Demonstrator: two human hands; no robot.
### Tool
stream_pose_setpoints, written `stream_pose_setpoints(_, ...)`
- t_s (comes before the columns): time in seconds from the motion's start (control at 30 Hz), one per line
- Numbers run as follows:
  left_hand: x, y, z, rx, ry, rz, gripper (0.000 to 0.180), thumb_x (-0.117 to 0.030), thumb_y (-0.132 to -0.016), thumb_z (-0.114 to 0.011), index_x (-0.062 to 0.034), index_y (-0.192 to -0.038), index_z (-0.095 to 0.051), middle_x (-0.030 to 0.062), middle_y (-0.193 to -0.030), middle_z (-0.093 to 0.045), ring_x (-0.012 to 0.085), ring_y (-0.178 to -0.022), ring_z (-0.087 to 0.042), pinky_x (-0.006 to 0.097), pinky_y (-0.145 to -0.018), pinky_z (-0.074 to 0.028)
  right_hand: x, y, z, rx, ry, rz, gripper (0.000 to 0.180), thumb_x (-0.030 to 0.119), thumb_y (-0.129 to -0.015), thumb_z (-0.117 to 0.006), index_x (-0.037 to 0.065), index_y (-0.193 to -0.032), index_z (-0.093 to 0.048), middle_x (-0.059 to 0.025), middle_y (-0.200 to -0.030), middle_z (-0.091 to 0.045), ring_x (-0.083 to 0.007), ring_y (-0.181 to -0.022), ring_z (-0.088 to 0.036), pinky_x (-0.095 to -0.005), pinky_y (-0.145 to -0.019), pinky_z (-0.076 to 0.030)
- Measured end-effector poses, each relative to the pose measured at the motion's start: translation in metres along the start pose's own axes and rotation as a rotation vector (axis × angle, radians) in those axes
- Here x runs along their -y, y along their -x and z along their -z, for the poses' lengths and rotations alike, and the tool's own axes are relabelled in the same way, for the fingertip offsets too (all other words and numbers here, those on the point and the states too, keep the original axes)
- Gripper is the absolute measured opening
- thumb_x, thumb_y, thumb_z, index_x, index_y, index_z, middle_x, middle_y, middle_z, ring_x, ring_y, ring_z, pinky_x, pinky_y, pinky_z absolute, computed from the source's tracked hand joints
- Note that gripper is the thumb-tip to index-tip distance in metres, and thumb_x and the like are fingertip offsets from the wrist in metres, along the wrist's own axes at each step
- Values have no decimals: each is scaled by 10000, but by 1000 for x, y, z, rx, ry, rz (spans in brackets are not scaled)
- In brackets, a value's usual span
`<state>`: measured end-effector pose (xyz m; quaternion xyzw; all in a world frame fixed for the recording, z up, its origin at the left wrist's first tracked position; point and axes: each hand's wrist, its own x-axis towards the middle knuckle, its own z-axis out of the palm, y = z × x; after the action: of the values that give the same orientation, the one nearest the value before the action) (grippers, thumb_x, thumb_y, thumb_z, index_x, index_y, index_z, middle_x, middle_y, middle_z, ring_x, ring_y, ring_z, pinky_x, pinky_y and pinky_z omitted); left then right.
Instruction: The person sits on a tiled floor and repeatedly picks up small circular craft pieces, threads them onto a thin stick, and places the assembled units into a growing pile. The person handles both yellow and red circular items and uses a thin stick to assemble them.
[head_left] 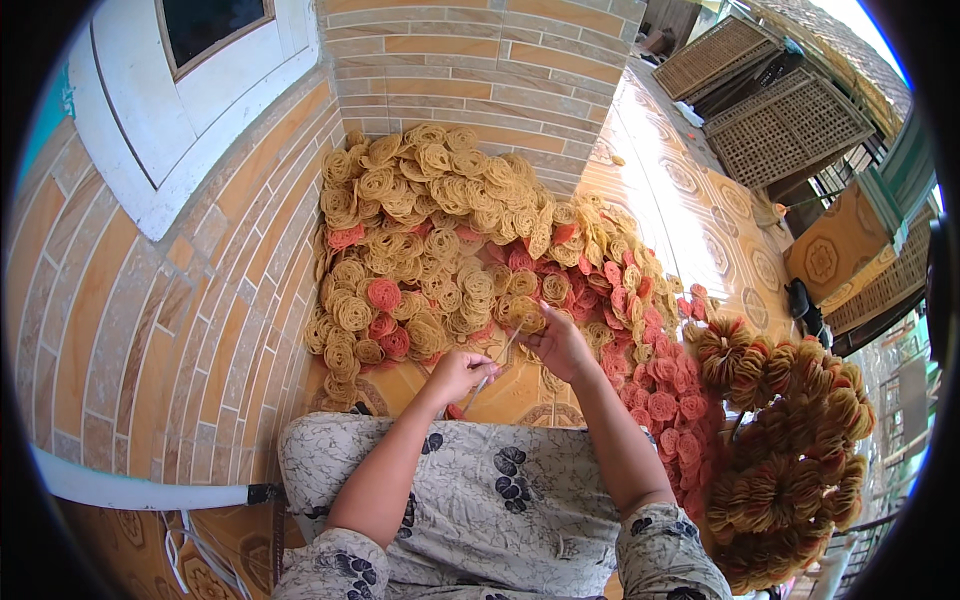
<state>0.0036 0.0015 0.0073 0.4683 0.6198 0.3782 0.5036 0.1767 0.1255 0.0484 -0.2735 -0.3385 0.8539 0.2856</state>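
My left hand is closed in a pinch on a thin pale stick or cord that slants up toward my right hand. My right hand has its fingers closed at the edge of a tan mesh rosette, just above the upper end of that strand. Below my left fingers, a small red piece shows near my lap. Beyond both hands lies a large heap of flat, round tan rosettes, with coral-red rosettes mixed in.
More coral-red rosettes spread along the right side. Thick strung bundles of tan and red discs stand at far right. A brick-patterned wall closes the back and left. A white pole juts in at lower left. Woven racks stand far right.
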Motion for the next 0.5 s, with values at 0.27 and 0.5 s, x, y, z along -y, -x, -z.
stream_pose_setpoints(0.27,3,-1,-2,25,51,-32,218,-169,-922,-615,37,-929,-685,25,-804,-686,75,-774,-609,240,-755,-474,8,-3,8,21,180,-20,415,245,-984,-485,-68,-1256,-478,-129,-1284,-533,-244,-1176,-524,-349,-1052,-376)
stream_pose_setpoints(0.5,2,-1,-3,-28,85,-67,210,-170,-916,-622,26,-940,-692,32,-794,-684,72,-762,-607,236,-742,-479,1,-12,33,36,686,-27,436,283,-934,-578,16,-1273,-513,-159,-1248,-559,-292,-1175,-524,-403,-995,-418)
